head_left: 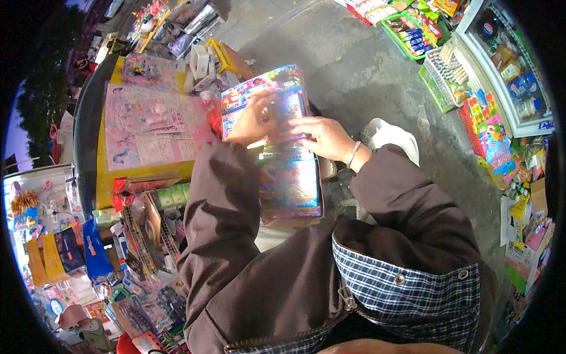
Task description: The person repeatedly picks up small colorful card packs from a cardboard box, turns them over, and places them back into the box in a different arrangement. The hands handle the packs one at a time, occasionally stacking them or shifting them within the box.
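Observation:
A shiny, brightly printed box [289, 186] lies lengthwise in front of me, over my lap, with glare on its surface. My left hand [256, 117] is over its upper left part; it is blurred by reflection, and whether its fingers grip anything cannot be told. A thin pale strip shows just below that hand. My right hand [323, 135], with a bracelet [353, 155] at the wrist, reaches across the box's right edge. Its fingers are slightly bent near the middle of the box, and their tips are partly lost in the glare.
To the left stands a yellow-edged table [99, 186] with pink printed sheets [152, 128]. Packed small goods lie below it. A green basket [413, 37] of snacks, a white basket [449, 73] and a glass-front cooler [508, 66] are at the upper right.

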